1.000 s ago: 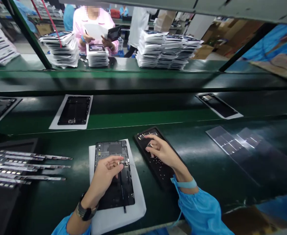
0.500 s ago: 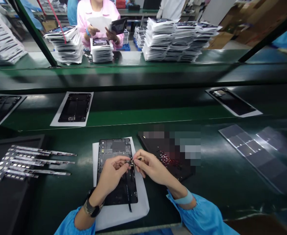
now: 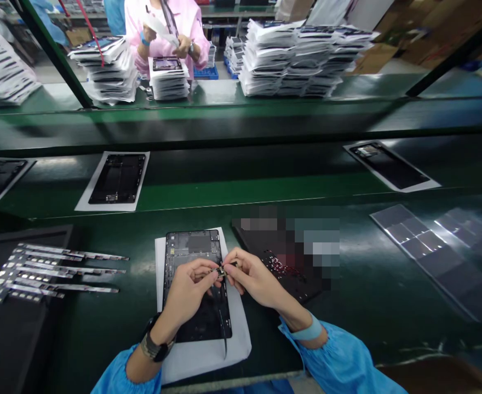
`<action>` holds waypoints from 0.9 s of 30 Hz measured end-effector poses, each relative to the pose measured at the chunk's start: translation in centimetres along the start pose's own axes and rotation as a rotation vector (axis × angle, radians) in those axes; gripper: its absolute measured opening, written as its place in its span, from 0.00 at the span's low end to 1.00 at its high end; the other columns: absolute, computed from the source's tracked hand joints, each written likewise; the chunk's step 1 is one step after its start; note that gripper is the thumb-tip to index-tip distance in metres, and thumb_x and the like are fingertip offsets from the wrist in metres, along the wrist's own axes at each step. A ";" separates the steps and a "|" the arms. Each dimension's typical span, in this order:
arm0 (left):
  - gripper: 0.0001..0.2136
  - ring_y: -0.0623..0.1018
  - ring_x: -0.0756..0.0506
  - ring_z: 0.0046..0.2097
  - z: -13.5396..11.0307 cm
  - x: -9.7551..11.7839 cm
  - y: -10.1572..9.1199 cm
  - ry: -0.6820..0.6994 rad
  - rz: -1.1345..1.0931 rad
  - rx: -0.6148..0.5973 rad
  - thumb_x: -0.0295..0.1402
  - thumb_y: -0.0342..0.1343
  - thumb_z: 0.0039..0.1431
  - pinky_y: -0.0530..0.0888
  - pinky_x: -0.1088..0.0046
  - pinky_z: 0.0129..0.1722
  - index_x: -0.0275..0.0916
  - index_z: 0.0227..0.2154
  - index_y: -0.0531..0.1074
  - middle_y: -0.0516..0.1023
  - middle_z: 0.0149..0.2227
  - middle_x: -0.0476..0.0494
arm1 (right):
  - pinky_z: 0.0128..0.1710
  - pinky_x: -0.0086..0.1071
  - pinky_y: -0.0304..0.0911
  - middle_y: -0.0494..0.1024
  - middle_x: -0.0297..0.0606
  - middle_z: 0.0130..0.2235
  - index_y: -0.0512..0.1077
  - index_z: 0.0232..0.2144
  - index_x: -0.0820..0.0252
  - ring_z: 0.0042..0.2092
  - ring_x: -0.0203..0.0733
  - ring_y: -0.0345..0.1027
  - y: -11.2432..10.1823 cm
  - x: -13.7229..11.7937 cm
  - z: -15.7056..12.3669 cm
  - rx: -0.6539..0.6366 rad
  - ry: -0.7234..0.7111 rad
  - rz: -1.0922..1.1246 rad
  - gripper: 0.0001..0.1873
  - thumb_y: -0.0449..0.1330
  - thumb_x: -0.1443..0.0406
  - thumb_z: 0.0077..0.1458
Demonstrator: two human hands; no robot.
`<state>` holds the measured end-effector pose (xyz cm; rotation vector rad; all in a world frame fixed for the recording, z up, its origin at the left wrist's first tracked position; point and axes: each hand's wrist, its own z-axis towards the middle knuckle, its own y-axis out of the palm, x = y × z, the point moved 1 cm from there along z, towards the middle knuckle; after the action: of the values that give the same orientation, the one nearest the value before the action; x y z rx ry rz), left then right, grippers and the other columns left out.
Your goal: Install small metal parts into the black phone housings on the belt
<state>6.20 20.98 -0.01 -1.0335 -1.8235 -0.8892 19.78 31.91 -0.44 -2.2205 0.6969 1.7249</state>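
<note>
A small circuit board (image 3: 221, 271) is pinched between the fingertips of my left hand (image 3: 191, 284) and my right hand (image 3: 252, 275). From it a thin dark ribbon cable (image 3: 225, 334) hangs down past the lower edge of a tablet housing (image 3: 202, 323). Both hands are closed, just above that black housing, which lies open side up on white paper (image 3: 202, 364). My right fingertips also grip a tiny dark piece at the board's right end; its kind is too small to make out.
At the left, several strip-shaped circuit boards (image 3: 72, 271) lie on a black tray (image 3: 6, 345). A dark pad (image 3: 261, 241) with small parts is at the right, partly pixelated, near clear plastic sheets (image 3: 419, 241). Beyond, tablet housings (image 3: 120, 178) sit on papers; a person in pink (image 3: 167, 33) stands behind paper stacks.
The small board has tilted in my fingers, and its ribbon cable has swung slightly right. Across the bench, the person in pink has shifted their hands and the dark panel they held.
</note>
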 end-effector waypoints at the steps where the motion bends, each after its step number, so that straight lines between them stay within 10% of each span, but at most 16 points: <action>1: 0.13 0.80 0.44 0.30 0.0 0.0 0.0 0.000 -0.003 -0.003 0.39 0.65 0.50 0.72 0.74 0.26 0.34 0.33 0.75 0.81 0.27 0.41 | 0.18 0.26 0.52 0.68 0.26 0.22 0.65 0.35 0.58 0.18 0.30 0.58 0.0 0.0 0.0 -0.001 0.001 0.005 0.21 0.60 0.47 0.59; 18: 0.12 0.81 0.44 0.28 0.1 0.5 0.0 -0.060 -0.026 0.056 0.34 0.67 0.46 0.76 0.70 0.30 0.33 0.33 0.78 0.82 0.25 0.42 | 0.17 0.26 0.54 0.71 0.27 0.22 0.66 0.35 0.58 0.17 0.32 0.62 0.4 -0.2 0.0 0.058 -0.018 0.029 0.19 0.60 0.48 0.59; 23: 0.11 0.82 0.43 0.32 -2.1 4.1 -4.3 0.024 -0.096 0.127 0.34 0.68 0.49 0.77 0.72 0.31 0.34 0.34 0.79 0.83 0.30 0.39 | 0.18 0.26 0.49 0.71 0.28 0.21 0.70 0.36 0.61 0.17 0.30 0.58 -2.1 -1.6 -0.6 0.141 -0.029 0.078 0.21 0.63 0.48 0.56; 27: 0.07 0.81 0.45 0.40 -4.6 5.1 -8.3 0.318 -0.374 0.477 0.31 0.69 0.48 0.78 0.72 0.40 0.39 0.31 0.79 0.83 0.38 0.44 | 0.17 0.25 0.40 0.66 0.25 0.19 0.66 0.30 0.60 0.16 0.26 0.48 -1.9 -0.4 -1.3 0.131 0.104 0.242 0.24 0.64 0.46 0.53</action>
<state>-1.38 15.16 4.97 -0.2415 -1.8500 -0.7256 21.72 33.00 0.06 -2.2235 1.1108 1.6213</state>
